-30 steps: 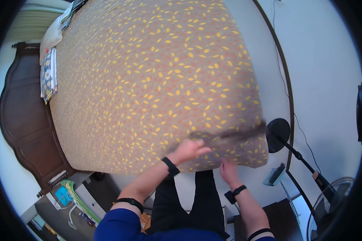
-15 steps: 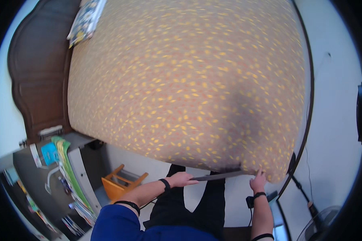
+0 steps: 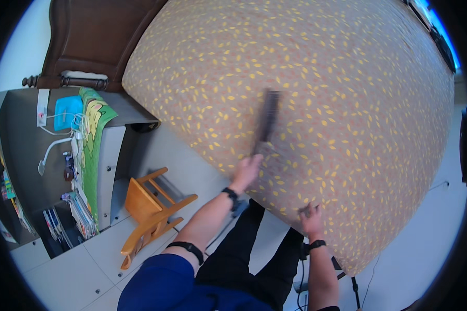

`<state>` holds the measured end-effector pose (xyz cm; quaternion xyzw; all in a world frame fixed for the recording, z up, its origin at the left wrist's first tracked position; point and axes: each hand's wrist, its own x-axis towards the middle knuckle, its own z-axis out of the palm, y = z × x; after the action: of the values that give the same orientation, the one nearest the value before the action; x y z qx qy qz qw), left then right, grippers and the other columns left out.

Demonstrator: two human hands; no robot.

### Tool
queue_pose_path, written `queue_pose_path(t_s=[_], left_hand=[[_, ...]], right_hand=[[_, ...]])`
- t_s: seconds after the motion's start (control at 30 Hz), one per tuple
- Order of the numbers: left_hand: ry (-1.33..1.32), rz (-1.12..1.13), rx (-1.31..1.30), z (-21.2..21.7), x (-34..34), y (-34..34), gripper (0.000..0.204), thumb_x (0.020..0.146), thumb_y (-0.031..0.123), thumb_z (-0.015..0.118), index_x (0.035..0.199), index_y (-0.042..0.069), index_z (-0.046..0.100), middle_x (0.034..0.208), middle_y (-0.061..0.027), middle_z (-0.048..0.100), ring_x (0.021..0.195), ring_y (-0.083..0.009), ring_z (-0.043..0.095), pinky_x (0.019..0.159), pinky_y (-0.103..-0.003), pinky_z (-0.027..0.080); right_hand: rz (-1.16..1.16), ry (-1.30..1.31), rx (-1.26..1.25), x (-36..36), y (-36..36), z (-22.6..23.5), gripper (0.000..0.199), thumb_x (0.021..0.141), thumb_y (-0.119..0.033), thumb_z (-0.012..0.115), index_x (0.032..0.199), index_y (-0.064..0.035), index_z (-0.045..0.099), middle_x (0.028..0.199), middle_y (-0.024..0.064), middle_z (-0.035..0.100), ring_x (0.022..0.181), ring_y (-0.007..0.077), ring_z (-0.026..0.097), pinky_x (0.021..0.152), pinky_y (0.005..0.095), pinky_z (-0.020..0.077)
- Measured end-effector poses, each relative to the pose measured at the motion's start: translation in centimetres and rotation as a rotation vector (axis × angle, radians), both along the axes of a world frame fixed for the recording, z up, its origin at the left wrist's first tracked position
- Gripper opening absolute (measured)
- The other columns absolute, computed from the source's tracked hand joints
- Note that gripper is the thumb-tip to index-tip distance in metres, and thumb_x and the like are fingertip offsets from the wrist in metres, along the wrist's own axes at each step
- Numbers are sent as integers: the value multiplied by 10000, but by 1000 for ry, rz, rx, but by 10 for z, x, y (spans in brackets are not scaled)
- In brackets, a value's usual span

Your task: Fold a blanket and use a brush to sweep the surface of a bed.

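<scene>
Even light, bluish glare at two o'clock, faint shadow on bed [image 3: 358, 129], dark tool [image 3: 268, 116] motion-blurred, fisheye-bent edges

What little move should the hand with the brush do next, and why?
Perhaps sweep the dark brush toward the near edge of the leaf-patterned bedsheet: the left hand grips the brush's near end, its blurred far end reaches out over the sheet, and the right hand is by that edge.
</scene>
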<state>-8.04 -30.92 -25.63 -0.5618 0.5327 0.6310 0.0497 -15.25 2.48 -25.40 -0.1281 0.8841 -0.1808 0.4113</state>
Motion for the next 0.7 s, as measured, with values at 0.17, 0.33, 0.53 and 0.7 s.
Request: queue_pose_path(t_s=[0.17, 0.33, 0.53, 0.7], left_hand=[[-131, 710, -176, 7, 217, -79, 424, 946, 457, 541, 674, 145, 451, 506, 30, 430, 374, -108, 399, 348, -285, 304], [-296, 960, -320, 27, 246, -77, 391, 966, 379, 531, 698, 123, 408, 482, -1, 421, 364, -130, 421, 311, -305, 299], [69, 233, -65, 61, 81, -25, 351, 925, 386, 622, 829, 48, 605, 611, -6, 564, 530, -101, 543, 485, -269, 434], [300, -270, 95, 72, -77, 25, 392, 951, 386, 567, 937, -2, 617, 742, -23, 592, 684, -84, 532, 589, -291, 456]], right_hand=[[312, -229, 119, 44, -37, 16, 622, 820, -303, 656, 1347, -24, 481, 1452, 312, 310, 1343, 452, 324, 1088, 443, 351], [146, -303, 45, 4, -34, 9, 523, 825, -284, 639, 1273, -30, 545, 1303, 267, 514, 1252, 381, 471, 1036, 427, 414], [97, -43, -124, -72, -73, 34, 455, 828, -184, 625, 1230, 20, 564, 1218, 240, 585, 1145, 390, 551, 977, 427, 455], [179, 145, -59, -83, -121, 41, 524, 841, -215, 619, 1324, -58, 490, 1405, 202, 418, 1249, 377, 459, 1011, 459, 418]])
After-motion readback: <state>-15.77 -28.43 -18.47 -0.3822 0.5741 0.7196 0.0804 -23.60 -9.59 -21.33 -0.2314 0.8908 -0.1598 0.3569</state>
